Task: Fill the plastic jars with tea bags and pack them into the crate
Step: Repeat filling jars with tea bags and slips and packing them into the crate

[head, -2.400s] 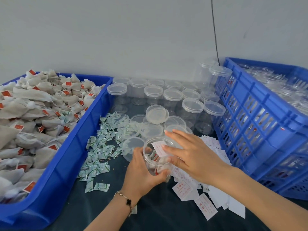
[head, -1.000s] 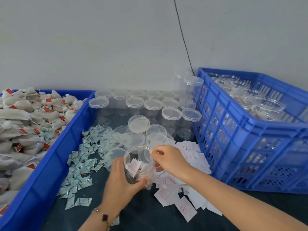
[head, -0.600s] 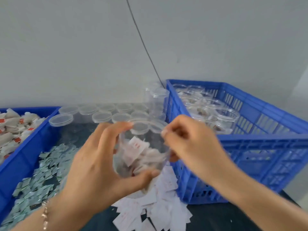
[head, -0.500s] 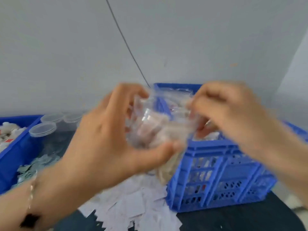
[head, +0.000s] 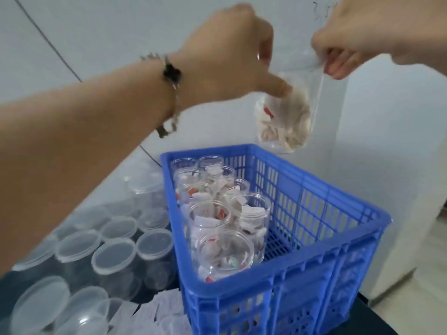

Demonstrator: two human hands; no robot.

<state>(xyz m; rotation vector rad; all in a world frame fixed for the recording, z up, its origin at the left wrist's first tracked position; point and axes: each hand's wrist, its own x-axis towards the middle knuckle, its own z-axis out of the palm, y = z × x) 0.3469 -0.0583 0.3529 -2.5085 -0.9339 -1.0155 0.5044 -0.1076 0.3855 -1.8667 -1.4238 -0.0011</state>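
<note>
Holding a clear jar (head: 287, 112) of tea bags aloft at one o'clock, above the far corner of the blue crate (head: 314, 238), the left hand (head: 232, 54) grips its near side, thumb pressed to the wall, while the right hand (head: 348, 42) pinches its rim. Filled open jars (head: 225, 228) occupy the crate's left half. Lidded empty jars (head: 113, 257) stand at eight o'clock.

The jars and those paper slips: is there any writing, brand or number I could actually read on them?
None can be read.
Paper slips on the table: faint marks, too blurred.
Slips inside the jars in the crate: reddish print, too small to read.
Red tags on the tea bags in the held jar: no legible text.
</note>
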